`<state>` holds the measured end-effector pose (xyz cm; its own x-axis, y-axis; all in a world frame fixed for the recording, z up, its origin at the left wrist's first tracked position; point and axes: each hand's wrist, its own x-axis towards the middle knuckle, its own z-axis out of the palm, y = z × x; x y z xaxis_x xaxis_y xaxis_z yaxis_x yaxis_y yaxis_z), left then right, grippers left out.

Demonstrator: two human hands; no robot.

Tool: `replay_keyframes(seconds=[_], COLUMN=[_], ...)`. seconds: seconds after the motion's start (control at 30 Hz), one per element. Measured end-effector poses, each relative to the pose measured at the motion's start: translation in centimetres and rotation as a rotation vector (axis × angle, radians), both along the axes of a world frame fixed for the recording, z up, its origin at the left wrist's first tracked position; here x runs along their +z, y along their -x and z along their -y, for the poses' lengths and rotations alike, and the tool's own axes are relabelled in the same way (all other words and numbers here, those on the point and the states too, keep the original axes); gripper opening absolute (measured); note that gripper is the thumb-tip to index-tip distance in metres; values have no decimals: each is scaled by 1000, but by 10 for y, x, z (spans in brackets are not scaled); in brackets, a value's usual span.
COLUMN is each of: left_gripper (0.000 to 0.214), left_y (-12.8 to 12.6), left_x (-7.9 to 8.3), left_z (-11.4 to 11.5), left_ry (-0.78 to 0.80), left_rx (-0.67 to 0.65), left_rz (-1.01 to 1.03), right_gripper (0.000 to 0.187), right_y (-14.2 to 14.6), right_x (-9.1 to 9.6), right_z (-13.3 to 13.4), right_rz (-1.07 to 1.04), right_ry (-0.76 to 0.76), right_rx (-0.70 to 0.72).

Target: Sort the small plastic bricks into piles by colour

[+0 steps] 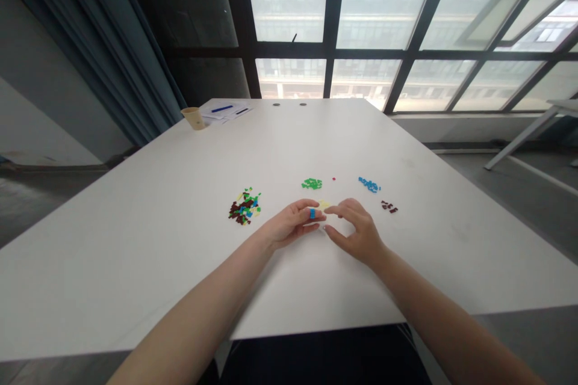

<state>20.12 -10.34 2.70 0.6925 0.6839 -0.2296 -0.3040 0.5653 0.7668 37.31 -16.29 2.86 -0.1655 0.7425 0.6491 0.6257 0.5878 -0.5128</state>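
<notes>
Low over the white table, my left hand (295,222) has its fingers closed around a small piece of blue building bricks (312,213). Facing it, my right hand (354,228) has thumb and index finger apart, close to the left fingertips, with nothing visible between them. Pale yellow bricks (324,204) lie just behind the fingertips and are partly hidden by them. Beyond my hands is a pile of green bricks (312,183), with a single red brick (334,178) beside it. Blue bricks (369,184) and dark brown bricks (389,207) lie in separate groups to the right.
A mixed pile of brown, green, blue and yellow bricks (244,207) lies left of my hands. At the far left edge of the table (180,186) stand a paper cup (194,118) and papers (217,110) with a blue pen (222,109). Windows line the far side.
</notes>
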Motion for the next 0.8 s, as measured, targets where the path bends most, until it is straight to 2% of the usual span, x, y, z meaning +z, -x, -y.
replay_keyframes(seconds=[0.07,0.17,0.3,0.47,0.67,0.8], left_gripper=[36,36,34,34,32,33], left_y=[-2,-3,-2,-2,-3,-2], left_x=[-4,-8,-7,-1,-2,2], left_z=[0,-1,0,2,0,0], left_ry=[-14,-52,-96,-110,-94,-72], left_rx=[-36,-88,-105,-62,-21,27], left_rz=[-2,5,-4,-13,-39,-121], right_gripper=[27,33,25,24,18,15], right_y=[3,7,8,7,8,-17], right_x=[7,13,13,18,23,27], right_z=[1,1,-2,-8,-9,-30], right_rz=[16,89,163,196,229,280], right_ry=[-30,11,42,29,20,32], right_rx=[-22,-30,-27,-30,-30,-77])
